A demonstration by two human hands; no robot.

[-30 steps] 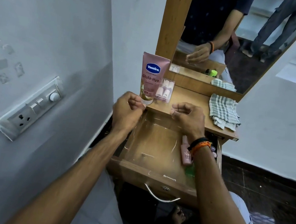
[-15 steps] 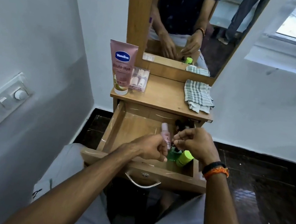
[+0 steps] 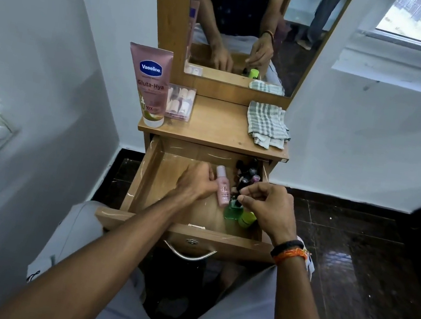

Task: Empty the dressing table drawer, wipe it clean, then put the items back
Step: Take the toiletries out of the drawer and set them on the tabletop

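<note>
Emptying underway: left hand (image 3: 196,182) grips slim pink plastic bottle (image 3: 221,189), right hand (image 3: 265,208) pinches small dark bottle (image 3: 240,189); open wooden drawer (image 3: 146,176) still part full, unwiped.

Wooden dressing table top (image 3: 216,130): pink Vaseline tube (image 3: 150,84) upright at left, clear compartment box (image 3: 180,102) just beside it, checked cloth (image 3: 267,125) crumpled at right edge.

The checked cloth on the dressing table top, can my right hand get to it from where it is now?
Probably yes. The checked cloth lies uncovered at the right end of the top, above the open drawer. The right hand hovers over the drawer's right side, but it seems to pinch something small and dark, so it may need to let go first.
</note>
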